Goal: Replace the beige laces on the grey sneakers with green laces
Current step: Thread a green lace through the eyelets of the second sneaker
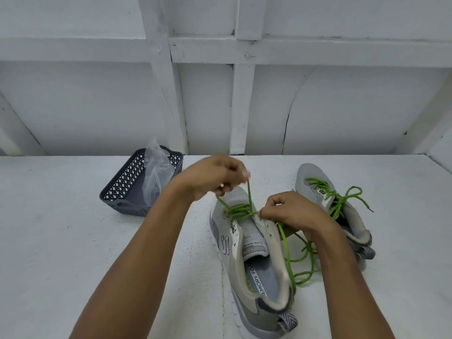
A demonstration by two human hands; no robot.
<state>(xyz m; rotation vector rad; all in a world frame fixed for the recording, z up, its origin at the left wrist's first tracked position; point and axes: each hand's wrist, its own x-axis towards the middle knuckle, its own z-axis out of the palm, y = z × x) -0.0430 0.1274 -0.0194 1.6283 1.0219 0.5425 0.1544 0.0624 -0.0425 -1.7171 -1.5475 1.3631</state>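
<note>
A grey sneaker point(254, 272) lies in front of me with its toe pointing away. A green lace point(238, 211) crosses its lowest eyelets. My left hand point(215, 176) hovers above the toe and pinches one end of that lace, pulled up taut. My right hand point(291, 214) rests on the sneaker's right eyelet edge and grips the lace there. The long free part trails in loops point(300, 260) to the right of the shoe. A second grey sneaker point(325, 196) stands behind my right hand, fully laced in green and tied in a bow.
A dark grey lattice basket point(127, 189) sits at the back left of the white table point(61, 241) and holds a clear plastic bag point(156, 172). A white panelled wall rises right behind the table.
</note>
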